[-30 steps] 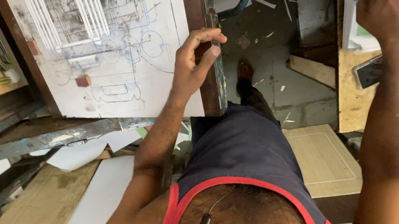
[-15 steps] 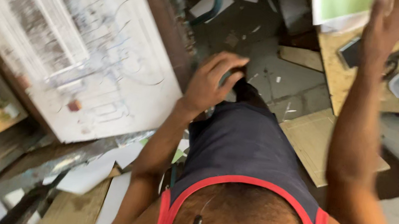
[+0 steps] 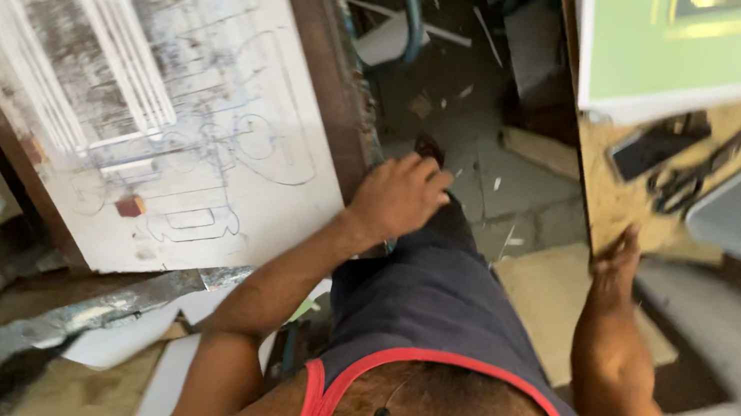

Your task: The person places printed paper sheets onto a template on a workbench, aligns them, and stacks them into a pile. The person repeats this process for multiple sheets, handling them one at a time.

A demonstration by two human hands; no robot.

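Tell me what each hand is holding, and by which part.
Left hand rests at the white board's dark edge; right hand touches the plywood bench's corner. No clear grasp shows.
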